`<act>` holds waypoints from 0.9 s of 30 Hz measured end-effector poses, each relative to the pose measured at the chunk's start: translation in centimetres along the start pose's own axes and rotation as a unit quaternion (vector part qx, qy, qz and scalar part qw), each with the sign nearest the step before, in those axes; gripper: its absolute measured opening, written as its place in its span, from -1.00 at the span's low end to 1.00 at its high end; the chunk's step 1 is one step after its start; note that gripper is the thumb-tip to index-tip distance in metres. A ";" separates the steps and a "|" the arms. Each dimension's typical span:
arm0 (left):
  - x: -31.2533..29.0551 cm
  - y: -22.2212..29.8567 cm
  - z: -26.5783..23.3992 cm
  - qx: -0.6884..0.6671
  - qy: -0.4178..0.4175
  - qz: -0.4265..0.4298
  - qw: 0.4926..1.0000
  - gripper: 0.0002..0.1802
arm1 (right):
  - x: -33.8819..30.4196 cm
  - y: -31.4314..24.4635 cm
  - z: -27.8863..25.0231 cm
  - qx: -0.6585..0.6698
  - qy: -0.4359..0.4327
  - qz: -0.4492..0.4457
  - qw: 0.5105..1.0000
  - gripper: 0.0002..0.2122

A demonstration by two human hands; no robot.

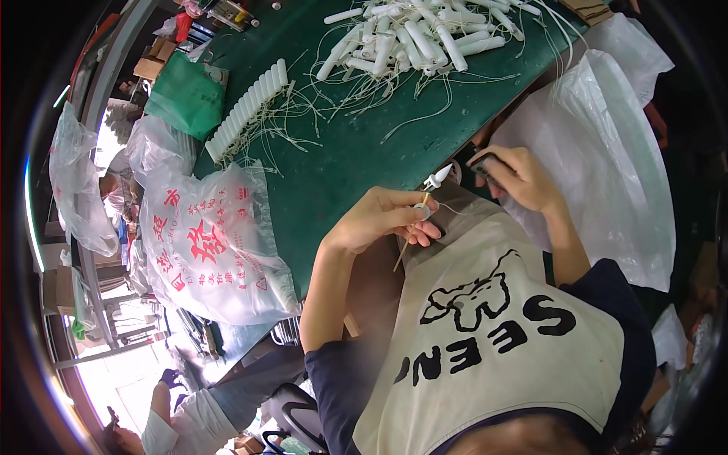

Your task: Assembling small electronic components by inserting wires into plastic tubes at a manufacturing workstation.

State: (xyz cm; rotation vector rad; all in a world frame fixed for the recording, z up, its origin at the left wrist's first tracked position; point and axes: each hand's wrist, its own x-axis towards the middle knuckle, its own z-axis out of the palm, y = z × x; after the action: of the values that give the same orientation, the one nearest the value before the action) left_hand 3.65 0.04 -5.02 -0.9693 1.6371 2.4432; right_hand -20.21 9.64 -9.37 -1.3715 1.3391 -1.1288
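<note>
My left hand [383, 220] pinches a small assembly: a white pointed piece [438, 177] at the top, a round whitish part at the fingertips, and a thin tan stick poking out below. A thin white cord loops from it to the right. At the table's edge, my right hand [523, 178] is closed around a dark tool [491, 168] whose kind I cannot make out. Beyond my hands, several white tubes with thin cords lie in a neat row [246, 108] on the green table [341, 171]. A loose pile of similar white tubes [417, 38] lies farther off.
A white plastic bag with red print [216, 239] lies at the table's left, near a green bag [186, 92]. To my right hangs a large white sack [607, 167]. Another person [197, 421] in a light top is at lower left, near a black chair [296, 413].
</note>
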 end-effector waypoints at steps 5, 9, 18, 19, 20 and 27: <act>0.2 0.3 0.5 0.018 -0.007 0.022 1.000 -0.72 | 1.5 0.3 2.9 -0.081 -0.064 -0.272 0.957 -0.75; 0.3 0.4 0.8 0.017 -0.017 0.041 0.999 -0.69 | 1.5 1.7 4.3 -0.071 -0.032 -0.219 0.973 -0.70; 0.1 -0.1 -2.2 0.122 0.243 0.122 0.955 -0.74 | 1.1 2.9 4.3 -0.134 0.154 -0.202 0.958 -0.73; 0.3 -0.4 -3.0 0.209 0.311 0.154 0.914 -0.76 | 1.1 2.8 4.2 -0.136 0.153 -0.202 0.958 -0.73; 0.2 -0.5 -3.3 0.208 0.311 0.155 0.914 -0.76 | 1.1 2.6 4.2 -0.144 0.171 -0.219 0.950 -0.73; 0.4 -0.9 -3.7 0.550 0.485 0.168 0.660 -0.81 | 1.1 0.6 4.2 -0.182 0.253 -0.249 0.917 -0.71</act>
State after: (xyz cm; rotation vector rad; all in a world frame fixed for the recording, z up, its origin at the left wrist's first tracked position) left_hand 5.40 -2.79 -6.80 -1.7659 3.0626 0.2970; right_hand -16.25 8.48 -10.76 -1.8417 1.6776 -1.7269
